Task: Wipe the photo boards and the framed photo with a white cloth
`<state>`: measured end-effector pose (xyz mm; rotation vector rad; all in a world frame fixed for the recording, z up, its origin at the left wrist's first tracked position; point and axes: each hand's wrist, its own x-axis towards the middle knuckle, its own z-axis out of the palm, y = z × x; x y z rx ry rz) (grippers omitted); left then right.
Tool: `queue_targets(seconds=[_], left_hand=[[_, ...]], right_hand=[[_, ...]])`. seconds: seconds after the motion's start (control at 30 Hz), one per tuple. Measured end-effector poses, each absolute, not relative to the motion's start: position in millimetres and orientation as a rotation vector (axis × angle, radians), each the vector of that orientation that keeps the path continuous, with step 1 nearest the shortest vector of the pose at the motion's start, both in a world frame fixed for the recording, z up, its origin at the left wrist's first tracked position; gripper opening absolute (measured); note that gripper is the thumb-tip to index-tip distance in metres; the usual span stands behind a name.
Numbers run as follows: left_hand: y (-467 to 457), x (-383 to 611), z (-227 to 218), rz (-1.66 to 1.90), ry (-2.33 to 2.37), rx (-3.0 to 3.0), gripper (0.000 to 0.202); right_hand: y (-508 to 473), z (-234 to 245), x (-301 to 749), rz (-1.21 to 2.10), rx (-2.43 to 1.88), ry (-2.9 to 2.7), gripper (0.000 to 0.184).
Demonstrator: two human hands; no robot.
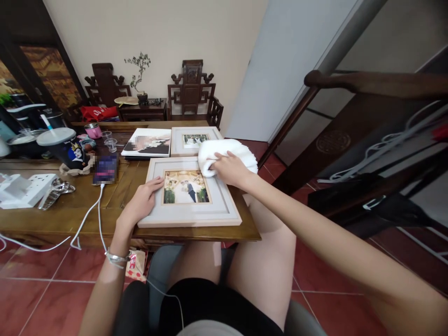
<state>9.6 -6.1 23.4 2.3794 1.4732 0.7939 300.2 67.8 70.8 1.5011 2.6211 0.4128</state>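
A light wooden picture frame (154, 215) lies flat at the table's near right corner, with a wedding photo (186, 187) inside a pale mount. My left hand (143, 199) rests on the frame's left side, fingers stretched out flat and reaching to the photo's edge. In my right hand (229, 169) is a fluffy white towel (241, 151), bunched over the frame's far right corner. The towel covers that corner and part of a second picture frame (178, 144) lying behind the first. The fingertips of my right hand press into the towel, and its thumb is mostly hidden.
Photo prints (149, 142) lie stacked beside the second frame. Further left are a phone (105, 169) on a white cable (100, 200), a power strip (30, 191), a lidded tumbler (58, 136) and a pink mug (93, 131). A dark wooden chair (315, 121) stands at right.
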Motion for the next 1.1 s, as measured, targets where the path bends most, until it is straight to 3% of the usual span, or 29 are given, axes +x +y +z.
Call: queue_targets(seconds=[0.17,0.4,0.53,0.87,1.1], left_hand=[[-6.1,11.1,23.4,0.783,1.496,2.382,0.055],[-4.7,11.2,21.3,0.802,1.508,2.387,0.056],[-4.7,12.0,21.3,0.8,1.499,2.401,0.056],[-4.8,12.8,18.6,0.817,1.502,2.382,0.057],[-3.5,13.1,15.9,0.869,1.537,2.364,0.055]], right_hand=[[77.6,69.6,289.1,0.409,1.519,2.749,0.044],[82.2,68.5,208.9,0.449,1.124,2.989,0.035],[88.7,62.6,187.8,0.407,1.18,2.9,0.041],[94.0,72.2,267.2,0.248,1.506,2.624,0.052],[71.1,76.6,305.7,0.26,1.484,2.591,0.047]])
